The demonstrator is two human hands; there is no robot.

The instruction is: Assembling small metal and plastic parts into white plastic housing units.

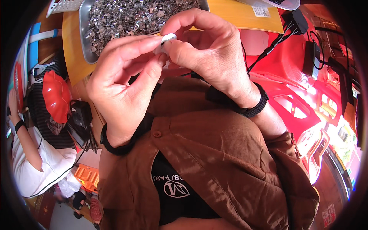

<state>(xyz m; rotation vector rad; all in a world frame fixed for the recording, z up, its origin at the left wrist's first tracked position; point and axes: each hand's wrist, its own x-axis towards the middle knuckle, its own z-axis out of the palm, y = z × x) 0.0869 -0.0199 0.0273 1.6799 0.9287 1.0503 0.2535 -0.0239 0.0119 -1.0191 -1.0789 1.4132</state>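
Small white rounded plastic piece [165, 41] pinched between both hands, held above the orange table [73, 46]. Left hand [122, 84] grasps it from below-left, right hand [207, 50] from above-right; long axis slants up-right. Grey metal tray of small metal parts [86, 38] lies just beyond

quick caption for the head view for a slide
Both hands, left hand and right hand, pinch a small white part near a tray of metal pieces.
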